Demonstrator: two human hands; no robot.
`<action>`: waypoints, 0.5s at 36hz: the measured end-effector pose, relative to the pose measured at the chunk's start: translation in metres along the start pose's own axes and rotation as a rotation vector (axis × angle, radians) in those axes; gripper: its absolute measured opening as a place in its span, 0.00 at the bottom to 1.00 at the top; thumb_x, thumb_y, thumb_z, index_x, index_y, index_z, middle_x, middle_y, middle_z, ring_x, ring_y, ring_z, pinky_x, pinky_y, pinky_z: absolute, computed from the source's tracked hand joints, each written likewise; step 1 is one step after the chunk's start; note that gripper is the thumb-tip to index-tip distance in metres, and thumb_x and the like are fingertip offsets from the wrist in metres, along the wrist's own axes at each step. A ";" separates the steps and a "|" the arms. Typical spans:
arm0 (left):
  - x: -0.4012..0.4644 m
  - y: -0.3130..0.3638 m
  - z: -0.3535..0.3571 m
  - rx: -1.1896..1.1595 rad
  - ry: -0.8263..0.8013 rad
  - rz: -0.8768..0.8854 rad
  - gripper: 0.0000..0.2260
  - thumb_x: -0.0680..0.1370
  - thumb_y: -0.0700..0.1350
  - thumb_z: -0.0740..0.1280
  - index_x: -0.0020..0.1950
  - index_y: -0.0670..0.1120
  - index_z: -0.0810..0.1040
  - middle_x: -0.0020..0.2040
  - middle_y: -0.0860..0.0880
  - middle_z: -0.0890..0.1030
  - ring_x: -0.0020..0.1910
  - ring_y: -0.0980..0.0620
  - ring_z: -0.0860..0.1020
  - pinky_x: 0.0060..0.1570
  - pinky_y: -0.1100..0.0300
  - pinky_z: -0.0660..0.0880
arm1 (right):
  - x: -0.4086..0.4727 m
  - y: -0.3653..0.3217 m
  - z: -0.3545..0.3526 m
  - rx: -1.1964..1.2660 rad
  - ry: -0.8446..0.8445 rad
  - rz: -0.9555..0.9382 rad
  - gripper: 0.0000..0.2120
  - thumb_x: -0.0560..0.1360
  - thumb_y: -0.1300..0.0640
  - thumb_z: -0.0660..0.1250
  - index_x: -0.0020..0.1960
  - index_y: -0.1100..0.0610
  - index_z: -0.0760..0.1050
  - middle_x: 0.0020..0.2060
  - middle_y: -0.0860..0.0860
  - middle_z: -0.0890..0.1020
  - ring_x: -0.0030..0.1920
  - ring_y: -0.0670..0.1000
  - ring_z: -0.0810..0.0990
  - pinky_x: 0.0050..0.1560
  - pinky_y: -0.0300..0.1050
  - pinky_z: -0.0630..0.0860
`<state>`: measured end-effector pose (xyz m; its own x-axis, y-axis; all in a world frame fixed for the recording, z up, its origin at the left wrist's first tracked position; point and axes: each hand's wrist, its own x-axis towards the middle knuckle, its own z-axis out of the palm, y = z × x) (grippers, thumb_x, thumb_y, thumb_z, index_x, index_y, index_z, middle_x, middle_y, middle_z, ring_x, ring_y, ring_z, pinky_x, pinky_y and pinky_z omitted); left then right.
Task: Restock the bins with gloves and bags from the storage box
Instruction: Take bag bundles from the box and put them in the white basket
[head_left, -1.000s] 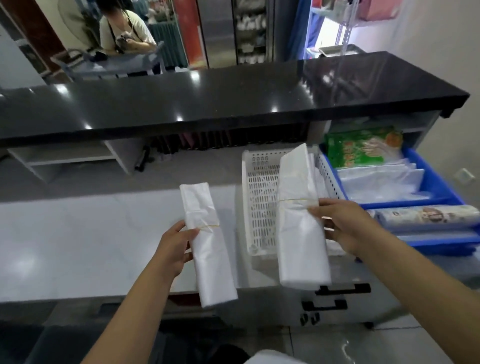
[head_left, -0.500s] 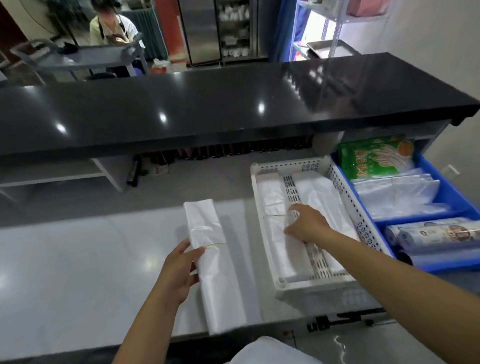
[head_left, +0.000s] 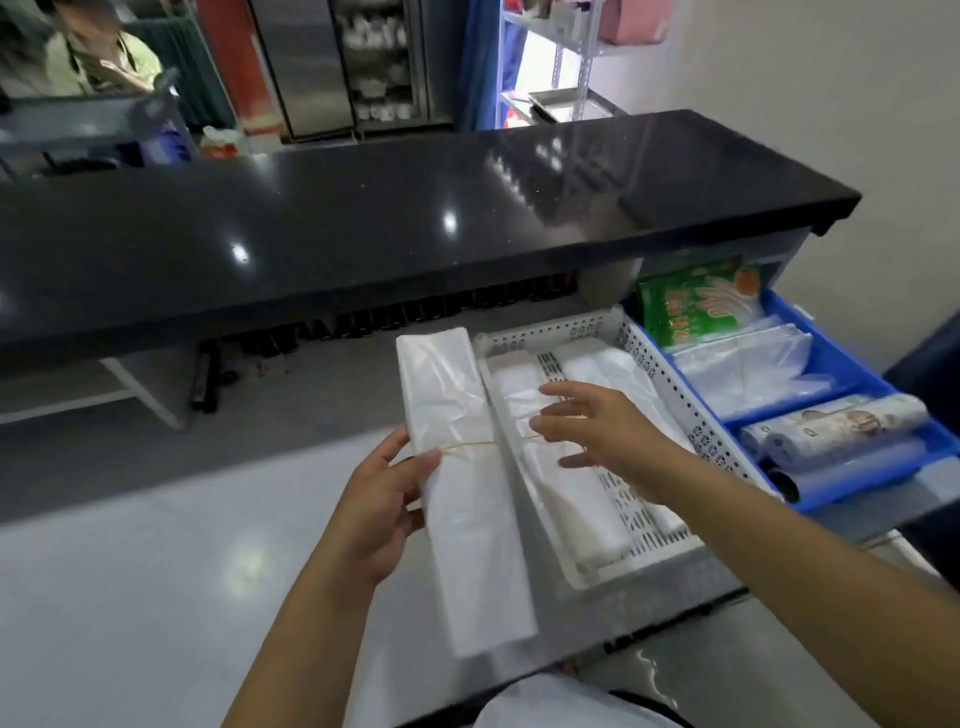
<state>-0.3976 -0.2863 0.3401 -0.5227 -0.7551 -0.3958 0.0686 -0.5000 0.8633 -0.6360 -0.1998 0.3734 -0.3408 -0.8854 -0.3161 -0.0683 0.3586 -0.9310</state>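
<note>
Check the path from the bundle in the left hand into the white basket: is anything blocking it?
Partly. The right hand hovers open over the white basket, above the bag bundles already lying inside. The held bundle, gripped by the left hand, sits just outside the basket's left rim.

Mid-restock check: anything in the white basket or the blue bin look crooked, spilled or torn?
Nothing stands out. Two bag bundles lie lengthwise in the white basket; the blue bin holds its packs and rolls tidily. The left hand holds a banded bundle beside the basket; the right hand hovers open.
</note>
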 end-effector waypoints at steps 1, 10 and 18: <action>0.001 0.005 0.010 0.003 -0.046 0.013 0.16 0.77 0.40 0.68 0.64 0.53 0.79 0.54 0.46 0.86 0.43 0.49 0.85 0.37 0.57 0.80 | -0.008 -0.004 -0.001 0.122 -0.087 0.028 0.31 0.66 0.49 0.79 0.66 0.46 0.74 0.55 0.51 0.84 0.52 0.52 0.85 0.49 0.54 0.83; 0.006 0.024 0.083 0.146 -0.388 0.068 0.20 0.77 0.40 0.70 0.66 0.55 0.76 0.58 0.45 0.84 0.54 0.43 0.83 0.43 0.48 0.82 | -0.047 -0.015 -0.034 0.171 -0.192 0.012 0.23 0.73 0.61 0.72 0.64 0.43 0.76 0.54 0.56 0.85 0.50 0.59 0.84 0.46 0.58 0.80; 0.017 -0.005 0.115 0.203 -0.300 -0.005 0.24 0.75 0.34 0.70 0.66 0.53 0.76 0.52 0.39 0.85 0.43 0.44 0.83 0.38 0.52 0.81 | -0.039 0.009 -0.070 0.096 -0.121 0.141 0.21 0.73 0.64 0.72 0.62 0.48 0.75 0.49 0.58 0.86 0.43 0.57 0.84 0.38 0.53 0.80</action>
<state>-0.5044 -0.2476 0.3654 -0.7506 -0.5797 -0.3171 -0.0890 -0.3868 0.9178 -0.6892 -0.1409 0.3907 -0.2250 -0.8597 -0.4585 0.0632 0.4567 -0.8874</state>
